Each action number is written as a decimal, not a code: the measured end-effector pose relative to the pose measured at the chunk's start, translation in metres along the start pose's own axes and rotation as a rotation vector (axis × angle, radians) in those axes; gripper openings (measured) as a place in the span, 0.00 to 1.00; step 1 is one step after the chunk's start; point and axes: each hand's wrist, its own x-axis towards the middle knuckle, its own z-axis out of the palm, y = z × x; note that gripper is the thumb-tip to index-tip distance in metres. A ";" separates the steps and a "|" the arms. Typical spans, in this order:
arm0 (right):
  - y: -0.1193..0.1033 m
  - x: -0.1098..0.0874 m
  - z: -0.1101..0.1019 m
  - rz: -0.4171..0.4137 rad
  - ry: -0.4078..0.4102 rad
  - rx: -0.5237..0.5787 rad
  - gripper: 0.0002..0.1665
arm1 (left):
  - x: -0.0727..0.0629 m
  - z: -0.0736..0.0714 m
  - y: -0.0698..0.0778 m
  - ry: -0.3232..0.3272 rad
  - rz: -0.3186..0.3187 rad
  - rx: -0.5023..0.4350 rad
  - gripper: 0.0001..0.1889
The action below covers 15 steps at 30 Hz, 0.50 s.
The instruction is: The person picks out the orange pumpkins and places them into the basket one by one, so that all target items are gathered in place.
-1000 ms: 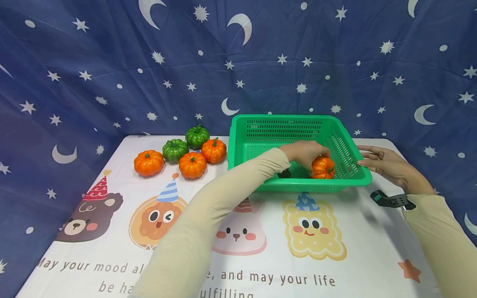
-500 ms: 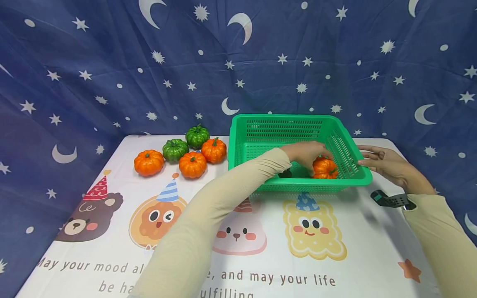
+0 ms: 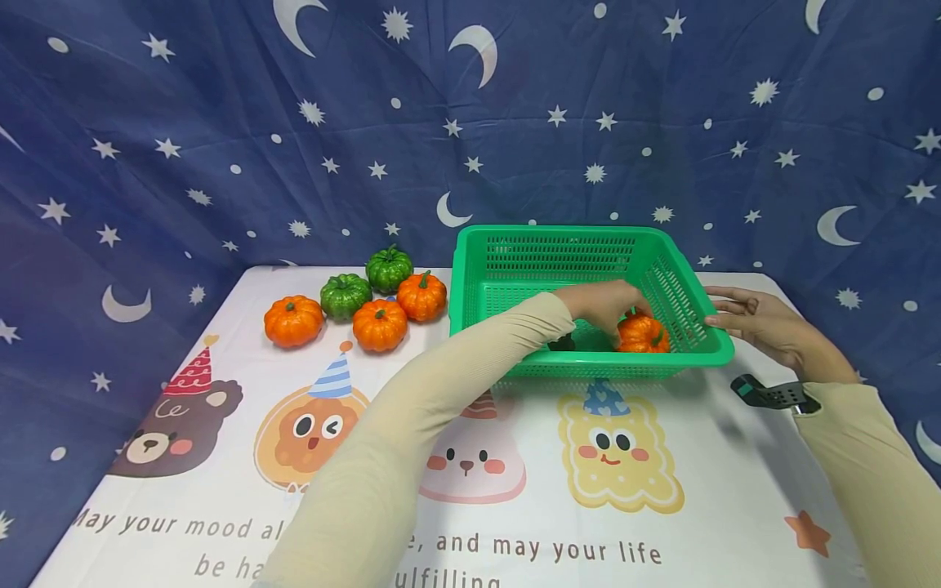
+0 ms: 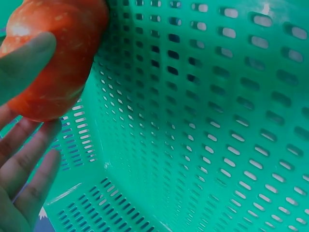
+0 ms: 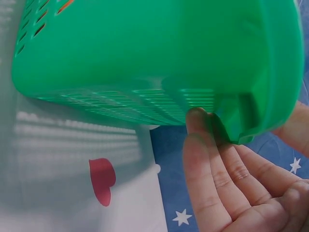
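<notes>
An orange toy pumpkin (image 3: 643, 333) is low inside the green plastic basket (image 3: 581, 359), near its right front corner. My left hand (image 3: 606, 306) reaches over the front rim and holds this pumpkin. In the left wrist view, the thumb lies across the pumpkin (image 4: 58, 63) and the fingers are under it. At the basket's right end is my right hand (image 3: 764, 327), thumb on the rim. The right wrist view shows the right hand's fingers (image 5: 207, 179) against the outer wall, just under the rim (image 5: 285, 63), with the thumb partly hidden behind it.
Left of the basket stand orange pumpkins (image 3: 293, 322) (image 3: 380, 326) (image 3: 422, 296) and green pumpkins (image 3: 346, 296) (image 3: 390, 269). A white cartoon-printed cloth (image 3: 544, 457) covers the table. Behind it hangs a dark blue star-and-moon curtain (image 3: 515, 147).
The pumpkin in my left hand has shifted slightly right and lower within the basket. My right hand and the other pumpkins have stayed in place.
</notes>
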 end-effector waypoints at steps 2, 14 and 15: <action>0.000 0.000 0.000 -0.001 -0.001 0.003 0.47 | 0.001 0.000 0.000 -0.007 0.003 -0.002 0.34; 0.000 0.000 0.000 0.007 -0.002 -0.016 0.48 | -0.001 0.000 -0.001 -0.018 -0.003 0.042 0.33; 0.000 0.001 0.000 0.008 -0.001 -0.017 0.48 | -0.001 -0.001 -0.001 -0.018 -0.005 0.056 0.33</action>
